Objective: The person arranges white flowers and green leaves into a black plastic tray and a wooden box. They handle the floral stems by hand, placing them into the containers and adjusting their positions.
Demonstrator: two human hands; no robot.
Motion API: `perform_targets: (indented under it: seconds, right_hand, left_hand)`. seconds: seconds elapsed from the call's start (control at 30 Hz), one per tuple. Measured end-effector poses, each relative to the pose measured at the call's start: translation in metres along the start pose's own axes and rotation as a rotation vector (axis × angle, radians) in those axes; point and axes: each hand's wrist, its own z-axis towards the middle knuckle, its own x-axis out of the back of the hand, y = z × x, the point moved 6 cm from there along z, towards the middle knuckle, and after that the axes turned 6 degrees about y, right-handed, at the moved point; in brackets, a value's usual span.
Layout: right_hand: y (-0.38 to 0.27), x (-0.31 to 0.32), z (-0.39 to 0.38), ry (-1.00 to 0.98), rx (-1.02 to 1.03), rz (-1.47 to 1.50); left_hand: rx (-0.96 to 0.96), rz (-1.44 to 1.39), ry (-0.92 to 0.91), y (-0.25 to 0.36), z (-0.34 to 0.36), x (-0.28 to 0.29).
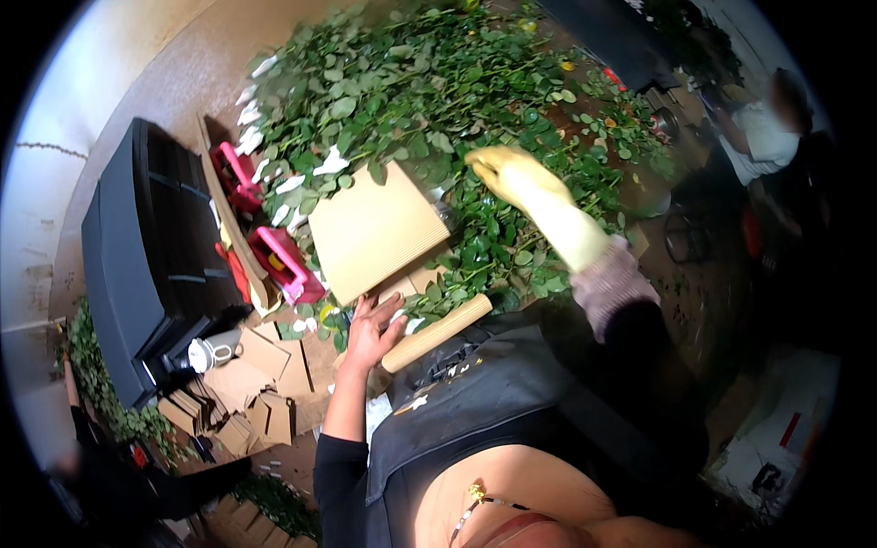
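My left hand (370, 331) is bare and lies at the near edge of a square sheet of ribbed tan cardboard (379, 233), fingers stretched out and a little apart. Under that sheet a second cardboard piece (422, 277) shows in part. A pale yellow rubber glove covers my right hand (507, 173), held above the leafy green stems (493, 228) right of the cardboard. Its fingers are curled together; whatever is between them, if anything, I cannot make out. Close to my body, a roll of ribbed cardboard (437, 333) lies near my left hand.
Leafy stems (393, 100) cover much of the table. Pink plastic holders (283, 265) stand left, beside a large black box-like stand (151, 247). A white mug (212, 353) sits near cut cardboard pieces (269, 361). Another person (763, 137) is at the far right.
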Motion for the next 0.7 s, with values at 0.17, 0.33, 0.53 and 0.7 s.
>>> perform_targets:
  seconds: [0.17,0.33,0.53,0.7]
  right_hand:
    - [0.084,-0.081,0.065,-0.061,-0.217,-0.516]
    - [0.106,-0.030,0.051,0.061,-0.431,0.486]
    - [-0.024,0.140,0.036,0.065,-0.235,0.173]
    - [-0.099,0.040,-0.035,-0.607,-0.322,-0.357]
  left_hand:
    - [0.030,0.005,0.076,0.000,0.003,-0.004]
    - [-0.005,0.058,0.150,0.002,0.002,-0.006]
    - [-0.028,0.039,0.177,0.007,0.002,-0.003]
    - [0.402,-0.391,0.144,-0.018,-0.004,-0.010]
